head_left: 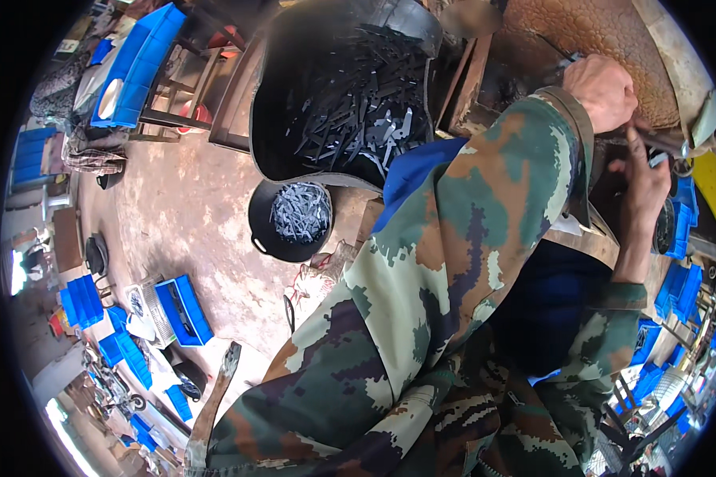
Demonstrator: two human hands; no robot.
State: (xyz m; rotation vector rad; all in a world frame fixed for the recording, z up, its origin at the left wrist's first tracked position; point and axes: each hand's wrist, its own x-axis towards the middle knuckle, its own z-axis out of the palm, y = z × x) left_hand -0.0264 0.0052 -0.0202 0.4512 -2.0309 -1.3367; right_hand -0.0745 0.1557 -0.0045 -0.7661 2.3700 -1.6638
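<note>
Both hands are at the upper right, at a dark work spot beneath a brown, crusted panel (pixel 605 36). My left hand (pixel 601 91) is closed in a fist. A thin dark rod or strip (pixel 561 52) sticks out beside its knuckles; whether it is in the fist cannot be seen. Just below, my right hand (pixel 648 179) has its index finger pointing up toward the left fist. Its other fingers curl around a small, pale metallic piece (pixel 658 159), mostly hidden. Camouflage sleeves cover both arms.
A large black tub (pixel 262 135) holds many dark flat strips. Below it stands a smaller black bucket (pixel 256 226) of grey strips. Blue bins (pixel 184 310) are at left and along the right edge. Another person (pixel 95 151) is at far left, near a wooden frame (pixel 235 103).
</note>
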